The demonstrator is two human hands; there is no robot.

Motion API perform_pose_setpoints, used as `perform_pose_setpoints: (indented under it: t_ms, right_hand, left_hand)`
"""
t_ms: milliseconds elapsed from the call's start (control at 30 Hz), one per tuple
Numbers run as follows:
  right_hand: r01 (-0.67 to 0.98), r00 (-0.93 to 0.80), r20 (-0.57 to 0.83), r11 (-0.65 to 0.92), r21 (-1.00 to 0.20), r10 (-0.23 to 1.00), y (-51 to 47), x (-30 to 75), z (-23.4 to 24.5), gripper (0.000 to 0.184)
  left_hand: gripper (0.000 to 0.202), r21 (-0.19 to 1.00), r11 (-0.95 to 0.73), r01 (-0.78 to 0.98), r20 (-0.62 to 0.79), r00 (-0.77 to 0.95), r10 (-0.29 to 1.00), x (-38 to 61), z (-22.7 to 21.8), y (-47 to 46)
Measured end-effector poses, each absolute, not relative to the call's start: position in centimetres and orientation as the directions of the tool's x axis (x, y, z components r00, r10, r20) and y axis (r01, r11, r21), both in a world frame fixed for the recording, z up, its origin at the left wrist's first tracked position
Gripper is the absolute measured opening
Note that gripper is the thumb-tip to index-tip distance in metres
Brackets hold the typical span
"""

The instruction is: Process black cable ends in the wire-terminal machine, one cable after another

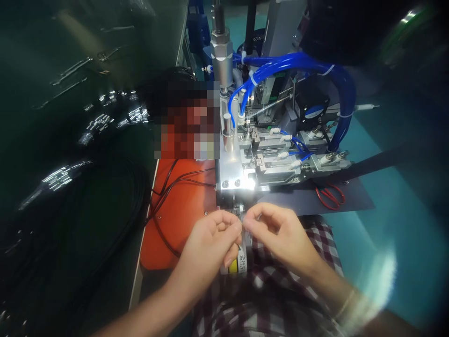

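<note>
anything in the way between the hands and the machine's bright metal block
Only a small fitting shows between the left hand or right hand and the metal block, just below its front edge; nothing else visible.

Left hand (213,236) and right hand (280,229) pinch close together.

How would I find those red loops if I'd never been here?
Find the big metal machine with fat blue tubes. On the dark sheet at its lower right lie the red loops. They're thin and curved, unlike the wide orange plate left of the machine.
</note>
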State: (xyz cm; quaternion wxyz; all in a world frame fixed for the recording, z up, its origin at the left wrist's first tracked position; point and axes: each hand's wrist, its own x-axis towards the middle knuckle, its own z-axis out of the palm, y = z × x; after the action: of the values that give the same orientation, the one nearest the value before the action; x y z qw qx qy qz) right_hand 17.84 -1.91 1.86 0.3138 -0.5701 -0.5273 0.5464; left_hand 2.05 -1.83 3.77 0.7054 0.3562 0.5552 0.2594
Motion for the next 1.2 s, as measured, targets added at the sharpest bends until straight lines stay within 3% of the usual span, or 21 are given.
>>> perform_pose_setpoints:
  t_ms: [300, 467, 767, 933, 1067, 1200]
  right_hand:
    - [0.226, -0.148, -0.259, -0.222, -0.949, 0.955, -1.8, 17.8, 2.1, 0.012]
    - [0.295, -0.151, -0.187, -0.136, -0.946, 0.971, -1.9, 18.0, 2.0, 0.016]
    - [0.478, -0.364, -0.098, 0.095, -0.873, 0.926, -1.1, 18.8, 2.8, 0.024]
    - [0.473, -0.473, -0.038, 0.217, -0.854, 0.880, -0.9, 18.9, 3.1, 0.021]
    - [0.325, -0.475, -0.044, 0.129, -0.937, 0.879, -0.8, 19.0, 2.5, 0.022]
    - [0.168, -0.328, -0.085, -0.030, -0.985, 0.941, -0.8, 18.8, 1.3, 0.021]
  left_hand:
    - [0.019, 0.790, 0.613, 0.030, -0.597, 0.265, 0.757, 2.2, 4.4, -1.6]
    - [0.019, 0.789, 0.611, 0.059, -0.605, 0.251, 0.756, 2.2, 4.5, -1.4]
    - [0.019, 0.784, 0.620, 0.041, -0.606, 0.272, 0.748, 2.2, 4.4, -1.2]
    - [0.021, 0.778, 0.627, 0.039, -0.605, 0.315, 0.731, 1.9, 4.4, -1.2]
    - [0.018, 0.783, 0.620, 0.057, -0.594, 0.365, 0.717, 1.5, 4.3, -1.2]
    - [0.010, 0.850, 0.492, 0.187, -0.526, 0.282, 0.802, 1.2, 4.2, -1.3]
